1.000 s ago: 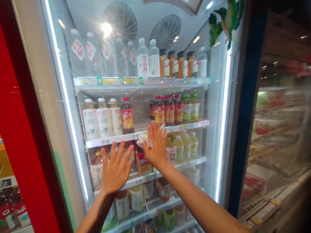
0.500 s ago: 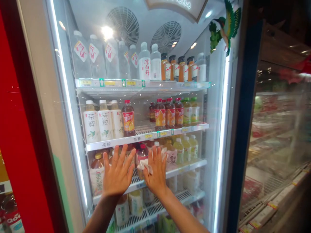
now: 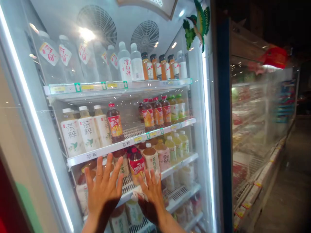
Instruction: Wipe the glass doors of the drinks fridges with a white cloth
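My left hand [image 3: 104, 184] lies with fingers spread at the glass door [image 3: 136, 97] of a drinks fridge, in front of the lower shelves. Under my right hand [image 3: 152, 194] is a crumpled white tissue [image 3: 139, 193], held at the glass, its edges showing beside the thumb and fingertips. Behind the glass near that hand stands a red-labelled tea bottle [image 3: 136, 161], and to its right a bottle with a pale label [image 3: 152, 157].
Rows of bottles fill several shelves, among them clear water bottles [image 3: 64, 58] on the top shelf [image 3: 136, 84]. A bright light strip [image 3: 36, 119] runs down the left side. A bird decoration [image 3: 200, 24] is at the upper right. Another glass-fronted cooler [image 3: 257, 119] stands to the right.
My right hand has moved down on the glass with the tissue, and my left hand is slightly lower. The view has turned right, bringing more of the neighbouring cooler into sight.
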Demonstrator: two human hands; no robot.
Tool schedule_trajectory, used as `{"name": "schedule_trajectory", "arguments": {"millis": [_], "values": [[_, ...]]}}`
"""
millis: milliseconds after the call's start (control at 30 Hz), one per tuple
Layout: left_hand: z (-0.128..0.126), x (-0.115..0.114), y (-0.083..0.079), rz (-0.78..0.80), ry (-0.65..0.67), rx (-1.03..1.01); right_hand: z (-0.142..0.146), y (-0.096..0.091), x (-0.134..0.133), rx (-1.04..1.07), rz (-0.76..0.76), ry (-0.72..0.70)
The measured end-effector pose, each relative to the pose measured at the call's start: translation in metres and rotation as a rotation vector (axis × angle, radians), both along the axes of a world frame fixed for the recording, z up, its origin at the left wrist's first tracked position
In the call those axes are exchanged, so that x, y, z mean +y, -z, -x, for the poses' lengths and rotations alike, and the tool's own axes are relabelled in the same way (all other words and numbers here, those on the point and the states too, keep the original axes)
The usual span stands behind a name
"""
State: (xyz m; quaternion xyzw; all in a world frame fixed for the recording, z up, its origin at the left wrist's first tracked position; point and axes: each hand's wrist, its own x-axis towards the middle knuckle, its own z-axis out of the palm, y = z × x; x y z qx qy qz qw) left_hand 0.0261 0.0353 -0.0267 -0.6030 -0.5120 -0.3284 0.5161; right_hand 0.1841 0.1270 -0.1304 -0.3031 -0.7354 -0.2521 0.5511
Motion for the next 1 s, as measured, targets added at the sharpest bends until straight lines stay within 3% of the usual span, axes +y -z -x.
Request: {"name": "schedule_trajectory", "arguments": {"millis": [67, 200, 367, 433, 533, 600, 733, 800, 933, 1000], "values": [[0.0, 0.0, 0.0, 0.019, -0.014, -0.006, 0.001, 0.009, 0.002, -0.006, -0.004, -0.014], [-0.001, 0.001, 0.0, 0.025, -0.047, -0.011, 0.0, -0.005, 0.011, 0.073, 0.034, -0.038], [-0.003, -0.001, 0.001, 0.019, -0.06, -0.006, -0.004, -0.007, 0.009, 0.066, 0.042, -0.018], [-0.004, -0.002, 0.001, 0.018, -0.059, -0.016, -0.004, -0.031, 0.011, 0.08, 0.041, -0.017], [-0.005, -0.003, 0.001, 0.0, -0.059, -0.013, -0.003, -0.081, 0.015, 0.106, 0.036, -0.028], [-0.005, -0.002, 0.001, -0.018, -0.055, -0.001, -0.002, -0.095, 0.015, 0.095, 0.027, -0.036], [-0.005, -0.001, 0.001, -0.049, -0.045, 0.021, -0.002, -0.067, 0.009, 0.022, 0.016, -0.062], [-0.005, 0.0, 0.001, -0.056, -0.034, 0.022, 0.0, -0.065, 0.009, 0.019, 0.007, -0.071], [-0.005, 0.0, 0.001, -0.077, -0.016, 0.016, 0.006, -0.121, 0.016, 0.092, -0.008, -0.092], [-0.005, 0.0, 0.002, -0.085, -0.023, 0.011, 0.006, -0.136, 0.017, 0.11, -0.02, -0.098]]}}
